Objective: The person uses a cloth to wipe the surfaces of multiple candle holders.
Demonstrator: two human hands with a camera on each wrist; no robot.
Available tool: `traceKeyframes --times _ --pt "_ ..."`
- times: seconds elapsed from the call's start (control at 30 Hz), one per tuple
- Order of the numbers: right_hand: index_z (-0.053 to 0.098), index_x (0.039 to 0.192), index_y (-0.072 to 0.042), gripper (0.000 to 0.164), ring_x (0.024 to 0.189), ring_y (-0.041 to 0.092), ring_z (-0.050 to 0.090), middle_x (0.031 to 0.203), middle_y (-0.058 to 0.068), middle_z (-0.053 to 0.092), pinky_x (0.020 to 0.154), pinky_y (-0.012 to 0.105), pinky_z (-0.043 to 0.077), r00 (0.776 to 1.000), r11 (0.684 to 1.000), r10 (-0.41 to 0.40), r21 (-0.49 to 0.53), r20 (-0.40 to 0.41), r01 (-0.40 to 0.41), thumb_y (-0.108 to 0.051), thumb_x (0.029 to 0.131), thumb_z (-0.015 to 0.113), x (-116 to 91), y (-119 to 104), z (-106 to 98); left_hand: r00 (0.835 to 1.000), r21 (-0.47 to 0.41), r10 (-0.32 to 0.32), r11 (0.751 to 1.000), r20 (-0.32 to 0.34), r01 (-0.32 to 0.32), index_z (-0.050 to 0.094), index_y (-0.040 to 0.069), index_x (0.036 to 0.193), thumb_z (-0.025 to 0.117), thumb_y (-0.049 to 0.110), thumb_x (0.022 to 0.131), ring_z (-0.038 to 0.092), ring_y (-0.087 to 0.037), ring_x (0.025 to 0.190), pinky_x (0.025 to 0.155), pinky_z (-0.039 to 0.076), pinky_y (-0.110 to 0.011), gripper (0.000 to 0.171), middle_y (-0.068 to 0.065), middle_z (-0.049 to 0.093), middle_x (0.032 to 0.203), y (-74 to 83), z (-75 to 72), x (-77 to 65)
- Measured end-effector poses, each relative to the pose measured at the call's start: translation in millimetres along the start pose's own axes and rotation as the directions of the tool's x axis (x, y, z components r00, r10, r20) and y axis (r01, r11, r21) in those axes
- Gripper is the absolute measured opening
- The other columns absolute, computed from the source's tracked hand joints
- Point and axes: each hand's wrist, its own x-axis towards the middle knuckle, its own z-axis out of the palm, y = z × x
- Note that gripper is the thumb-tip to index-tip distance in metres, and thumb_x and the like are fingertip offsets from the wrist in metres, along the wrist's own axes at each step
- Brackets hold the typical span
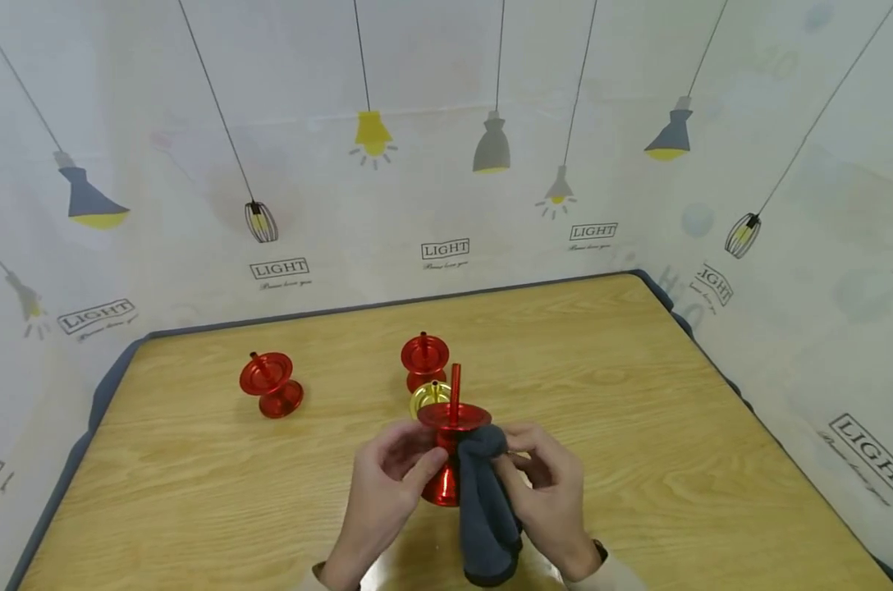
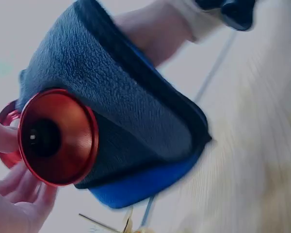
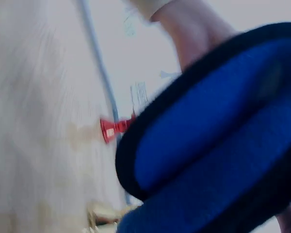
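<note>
My left hand (image 1: 387, 476) grips a shiny red metal candle holder (image 1: 441, 491) by its waist, lifted off the table and upright, its dish and thin central rod on top. In the left wrist view the holder's hollow base (image 2: 77, 138) faces the camera. My right hand (image 1: 553, 492) pinches a folded dark grey cloth (image 1: 485, 517) against the holder's right side, just under the dish. The cloth hangs down; its bright blue underside (image 3: 194, 126) fills much of the right wrist view and hides most of that hand's fingers.
Behind the held piece stand a gold candle holder (image 1: 421, 402), partly covered, and a red one (image 1: 425, 355). Another red candle holder (image 1: 271, 382) stands at the left on the wooden table (image 1: 675, 427). A printed white cloth wall (image 1: 328, 180) encloses the table's back and sides.
</note>
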Motion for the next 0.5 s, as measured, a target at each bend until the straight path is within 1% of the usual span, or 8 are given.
traceKeyframes --times 0.07,0.13,0.17,0.27,0.37,0.4,0.43,0.5 --pt "0.067 0.100 0.007 0.023 0.100 0.014 0.071 0.106 0.013 0.071 0.076 0.026 0.061 0.998 0.996 -0.066 -0.057 0.006 0.066 0.023 0.083 0.066 1 0 1 0.998 0.022 0.052 0.998 -0.022 -0.052 0.069 0.001 0.113 0.080 0.002 0.084 0.071 -0.014 0.090 0.085 0.059 -0.028 0.031 -0.016 0.071 0.104 -0.3 3.8 -1.4" --pt "0.068 0.100 0.008 0.024 0.100 0.015 0.071 0.105 0.017 0.070 0.076 0.026 0.061 0.994 0.992 -0.108 -0.064 0.013 0.109 0.023 0.083 0.067 1 1 1 0.998 0.033 0.057 0.998 -0.020 -0.056 0.070 0.002 0.111 0.082 0.001 0.082 0.071 -0.014 0.089 0.084 0.059 -0.028 0.031 -0.016 0.072 0.104 -0.7 4.1 -1.3" --pt "0.067 0.101 0.008 0.024 0.100 0.015 0.071 0.105 0.017 0.070 0.075 0.026 0.061 0.994 0.993 -0.107 -0.051 0.012 0.108 0.023 0.083 0.067 0 1 1 0.999 0.023 0.040 0.999 -0.003 -0.040 0.071 0.003 0.112 0.082 0.003 0.082 0.071 -0.014 0.090 0.085 0.059 -0.028 0.032 -0.015 0.073 0.106 -1.1 3.1 -0.4" --pt "0.065 0.100 0.008 0.022 0.100 0.015 0.070 0.107 0.011 0.070 0.075 0.026 0.061 0.999 0.998 -0.050 0.025 0.001 0.050 0.024 0.085 0.063 -3 1 -1 0.994 -0.063 -0.020 0.998 0.107 0.026 0.069 -0.002 0.119 0.079 0.011 0.089 0.070 -0.014 0.096 0.088 0.057 -0.027 0.035 -0.011 0.073 0.111 -3.5 -3.6 3.7" --pt "0.064 0.100 0.005 0.022 0.100 0.012 0.069 0.108 0.001 0.070 0.078 0.025 0.060 0.998 0.994 0.061 0.087 -0.005 -0.060 0.023 0.088 0.060 -4 1 -5 0.967 -0.184 -0.050 0.978 0.251 0.098 0.062 -0.010 0.128 0.071 0.019 0.096 0.067 -0.013 0.104 0.093 0.054 -0.027 0.044 -0.002 0.072 0.116 -7.1 -9.4 5.9" --pt "0.064 0.100 0.004 0.022 0.100 0.011 0.069 0.108 -0.001 0.070 0.080 0.026 0.060 0.996 0.991 0.091 0.096 -0.003 -0.091 0.022 0.089 0.059 -4 1 -7 0.960 -0.206 -0.062 0.971 0.272 0.121 0.060 -0.012 0.129 0.069 0.020 0.098 0.066 -0.012 0.105 0.093 0.054 -0.026 0.046 0.000 0.072 0.115 -7.7 -10.2 5.8" --pt "0.065 0.100 0.003 0.022 0.100 0.010 0.069 0.107 -0.003 0.070 0.081 0.025 0.059 0.993 0.988 0.115 0.099 -0.002 -0.115 0.021 0.090 0.059 -4 2 -7 0.959 -0.213 -0.068 0.968 0.274 0.130 0.059 -0.013 0.129 0.069 0.019 0.098 0.065 -0.011 0.104 0.092 0.054 -0.026 0.046 0.001 0.072 0.115 -8.0 -10.1 5.8" --pt "0.065 0.101 0.003 0.022 0.102 0.010 0.069 0.108 -0.004 0.071 0.083 0.025 0.059 0.990 0.985 0.138 0.100 0.000 -0.137 0.021 0.090 0.059 -3 2 -9 0.975 -0.179 -0.067 0.978 0.214 0.107 0.062 -0.012 0.127 0.070 0.017 0.097 0.067 -0.011 0.101 0.089 0.055 -0.025 0.042 0.001 0.073 0.111 -7.4 -7.7 5.5"
